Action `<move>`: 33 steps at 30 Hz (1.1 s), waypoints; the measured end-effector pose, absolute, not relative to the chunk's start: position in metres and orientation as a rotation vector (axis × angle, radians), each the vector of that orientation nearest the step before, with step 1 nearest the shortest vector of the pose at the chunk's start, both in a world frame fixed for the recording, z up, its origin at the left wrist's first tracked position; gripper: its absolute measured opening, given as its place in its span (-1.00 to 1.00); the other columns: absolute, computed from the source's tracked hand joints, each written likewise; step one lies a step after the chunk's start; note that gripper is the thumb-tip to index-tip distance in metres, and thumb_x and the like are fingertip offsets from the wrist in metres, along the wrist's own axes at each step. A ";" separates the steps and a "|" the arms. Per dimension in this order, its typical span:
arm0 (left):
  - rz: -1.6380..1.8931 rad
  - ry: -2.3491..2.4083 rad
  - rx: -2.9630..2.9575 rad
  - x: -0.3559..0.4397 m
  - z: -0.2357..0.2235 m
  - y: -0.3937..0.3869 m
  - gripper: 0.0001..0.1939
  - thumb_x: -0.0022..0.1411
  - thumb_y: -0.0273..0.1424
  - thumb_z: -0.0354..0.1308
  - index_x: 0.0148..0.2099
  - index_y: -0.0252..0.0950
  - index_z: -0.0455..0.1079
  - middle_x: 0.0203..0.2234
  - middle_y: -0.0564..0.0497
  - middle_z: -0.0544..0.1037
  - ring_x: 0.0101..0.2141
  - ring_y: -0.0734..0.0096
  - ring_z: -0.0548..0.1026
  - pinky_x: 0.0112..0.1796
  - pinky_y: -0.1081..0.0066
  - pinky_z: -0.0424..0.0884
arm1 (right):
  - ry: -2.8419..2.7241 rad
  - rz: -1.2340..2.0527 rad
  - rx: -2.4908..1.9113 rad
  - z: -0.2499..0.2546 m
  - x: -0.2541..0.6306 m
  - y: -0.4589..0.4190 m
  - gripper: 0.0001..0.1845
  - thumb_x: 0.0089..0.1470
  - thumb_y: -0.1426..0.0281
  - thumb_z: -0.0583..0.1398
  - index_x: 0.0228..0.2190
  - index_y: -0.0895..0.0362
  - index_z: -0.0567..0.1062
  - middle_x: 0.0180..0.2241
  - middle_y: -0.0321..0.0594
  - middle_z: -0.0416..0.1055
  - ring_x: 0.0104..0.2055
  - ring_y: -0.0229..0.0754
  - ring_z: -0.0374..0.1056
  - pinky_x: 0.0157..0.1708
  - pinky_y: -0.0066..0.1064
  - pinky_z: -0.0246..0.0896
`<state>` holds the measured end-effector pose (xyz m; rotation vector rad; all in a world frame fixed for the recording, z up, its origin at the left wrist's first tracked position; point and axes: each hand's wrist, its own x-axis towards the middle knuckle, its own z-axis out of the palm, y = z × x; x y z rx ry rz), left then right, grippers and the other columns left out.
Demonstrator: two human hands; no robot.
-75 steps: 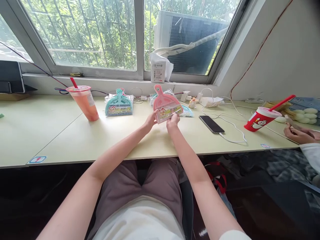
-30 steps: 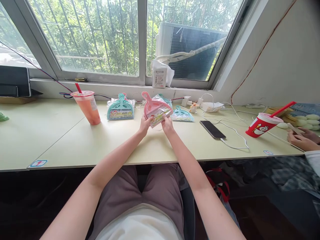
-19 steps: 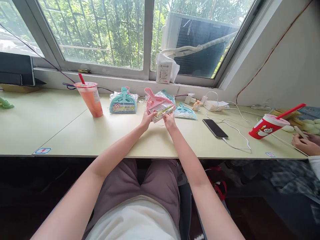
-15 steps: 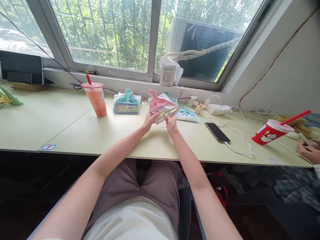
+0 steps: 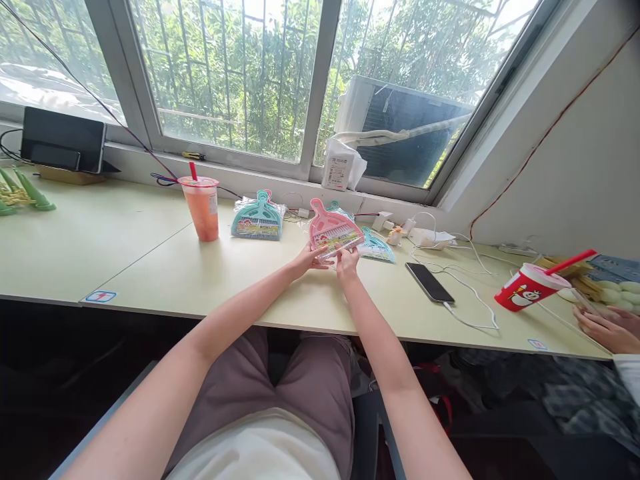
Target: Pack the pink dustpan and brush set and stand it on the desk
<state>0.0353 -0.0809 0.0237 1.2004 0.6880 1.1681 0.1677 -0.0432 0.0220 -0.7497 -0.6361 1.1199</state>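
Note:
A pink dustpan and brush set point(image 5: 333, 229) in clear wrapping is held up over the table, its handle pointing away from me. My left hand point(image 5: 309, 260) grips its lower left edge. My right hand point(image 5: 347, 261) pinches the bottom edge further right. Just behind it, partly covered, a teal dustpan set point(image 5: 376, 247) lies on the table to the right, and the top of another teal handle point(image 5: 335, 205) shows. To the left, a wrapped teal dustpan set point(image 5: 257, 219) lies with a bit of pink behind its handle.
A cup of orange drink point(image 5: 201, 208) stands left, a red cup point(image 5: 530, 287) right. A phone point(image 5: 429, 283) with a white cable lies right of my hands. Another person's hands point(image 5: 607, 327) are at the far right. A tablet point(image 5: 64, 139) stands at the back left.
The view has shifted slightly. The pink dustpan set has turned so its printed label faces me more flatly; my left fingers now reach under its lower edge.

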 end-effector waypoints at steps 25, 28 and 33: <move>1.349 0.842 1.319 0.024 0.032 -0.070 -0.22 0.00 -0.21 0.33 0.25 -0.21 0.18 -0.22 -0.12 0.61 -0.45 0.27 0.59 -0.35 0.20 0.55 | -0.695 1.205 -0.715 0.013 0.159 -0.033 -0.57 -0.16 0.53 0.28 -0.18 0.09 0.38 -0.23 -0.33 0.53 -0.17 -0.30 0.48 -0.04 -0.39 0.41; 1.271 0.835 1.316 0.016 0.032 -0.064 -0.22 -0.02 -0.23 0.33 0.24 -0.23 0.20 -0.27 -0.12 0.62 -0.50 0.25 0.59 -0.36 0.17 0.56 | -0.612 1.287 -0.705 0.018 0.159 -0.031 -0.77 0.00 0.47 0.20 -0.22 0.12 0.39 -0.31 -0.34 0.53 -0.24 -0.31 0.48 -0.09 -0.39 0.43; 1.237 0.844 1.303 0.002 0.034 -0.055 -0.28 -0.01 -0.31 0.28 0.23 -0.24 0.26 -0.24 -0.11 0.60 -0.46 0.28 0.59 -0.36 0.21 0.59 | -0.568 1.412 -0.830 0.034 0.169 -0.030 -0.86 0.20 0.39 0.08 -0.26 0.16 0.42 -0.44 -0.28 0.49 -0.33 -0.29 0.47 -0.21 -0.40 0.47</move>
